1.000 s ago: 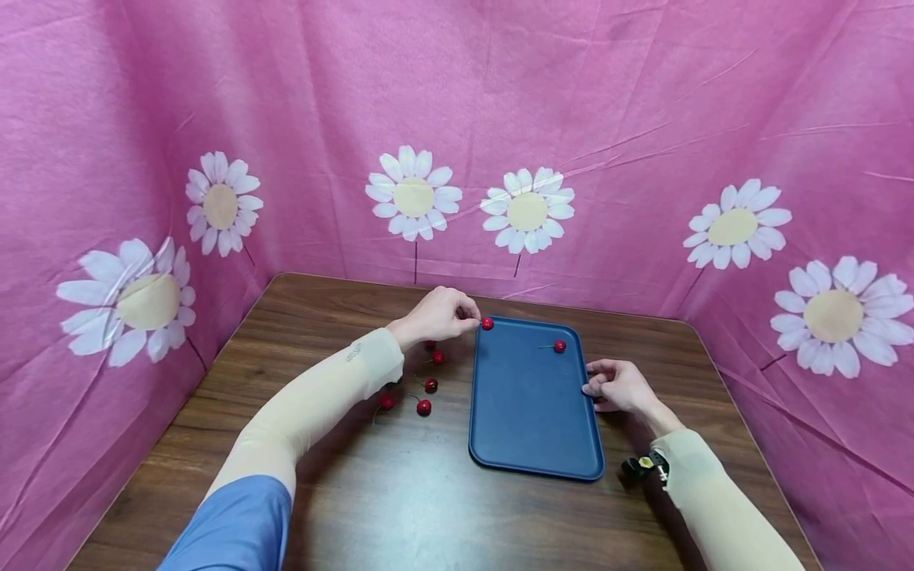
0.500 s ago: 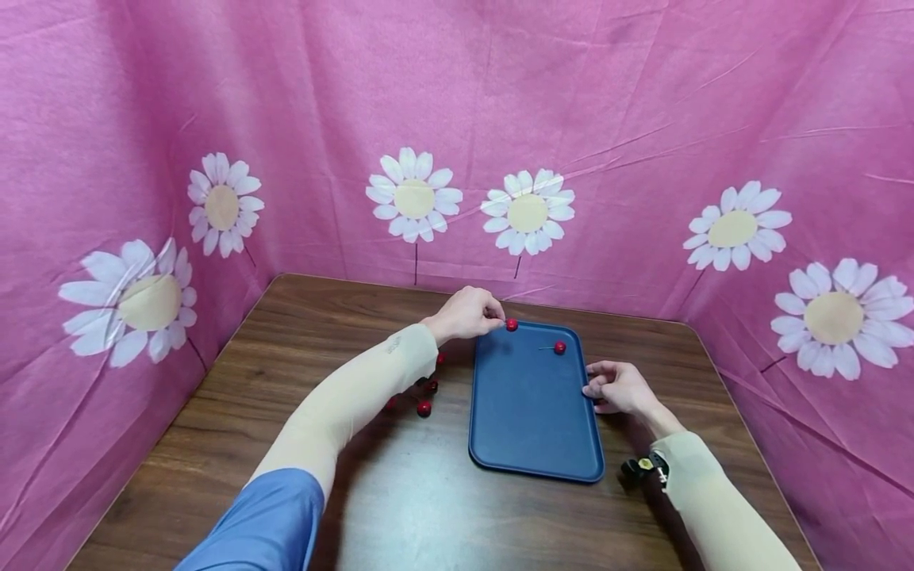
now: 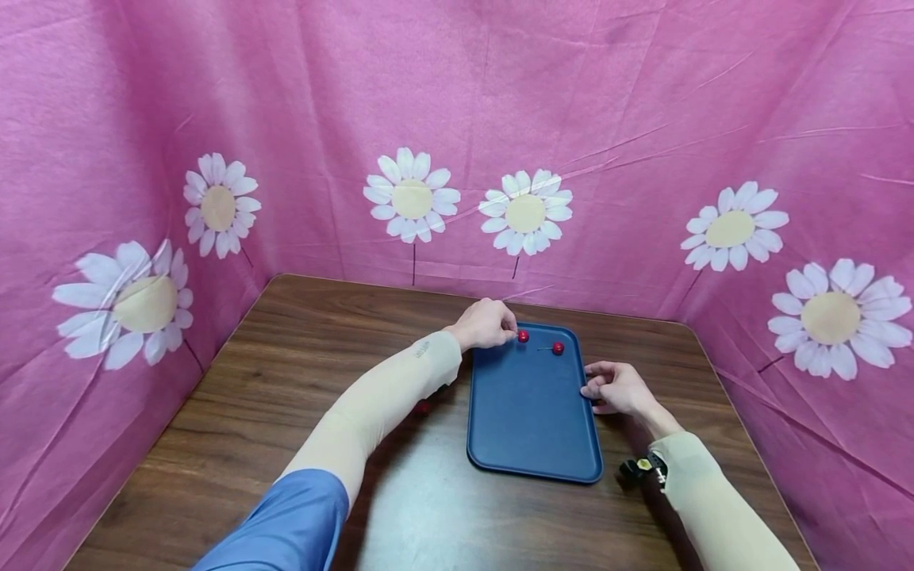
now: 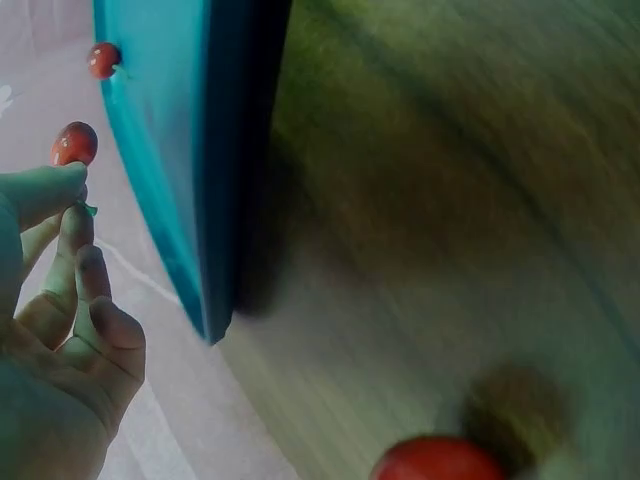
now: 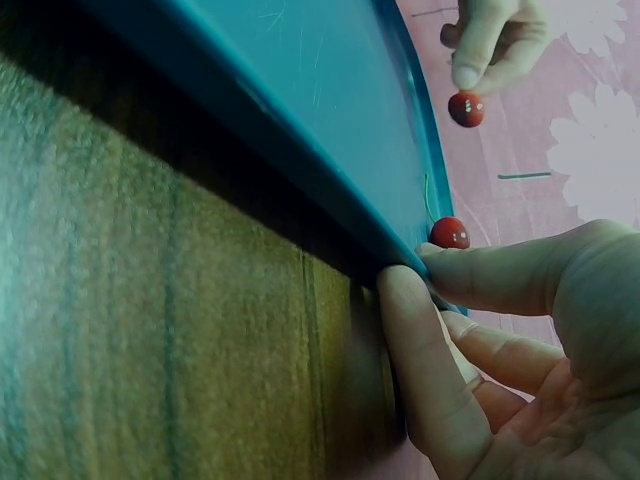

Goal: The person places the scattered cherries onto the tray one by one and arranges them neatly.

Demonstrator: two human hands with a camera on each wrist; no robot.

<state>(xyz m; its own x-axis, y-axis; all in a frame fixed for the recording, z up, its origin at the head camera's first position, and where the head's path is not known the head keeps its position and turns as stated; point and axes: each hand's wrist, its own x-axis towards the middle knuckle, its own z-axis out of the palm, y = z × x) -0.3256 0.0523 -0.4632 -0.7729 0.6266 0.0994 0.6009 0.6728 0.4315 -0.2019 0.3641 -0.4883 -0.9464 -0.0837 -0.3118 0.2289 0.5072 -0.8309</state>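
My left hand (image 3: 487, 323) pinches a red cherry (image 3: 524, 336) by its stem above the far left part of a blue tray (image 3: 531, 412). In the left wrist view the held cherry (image 4: 75, 145) hangs clear of the tray, between thumb and fingertips. Another cherry (image 3: 558, 348) lies on the tray near its far right corner, stem pointing left. On the tray's right side, my right hand (image 3: 617, 388) grips the rim; the right wrist view shows thumb and finger (image 5: 410, 310) on either side of the edge (image 5: 340, 185).
One cherry (image 3: 422, 408) shows on the wooden table (image 3: 428, 507) left of the tray, partly hidden by the left sleeve (image 3: 385, 396). A pink flowered cloth (image 3: 457, 95) hangs around the table's back and sides. A dark wrist device (image 3: 643, 466) sits at the right cuff.
Carrying the cherry, my left hand has moved right, from beside the tray's far left corner to over the tray. The left sleeve now covers most of the table cherries. The right hand stays put.
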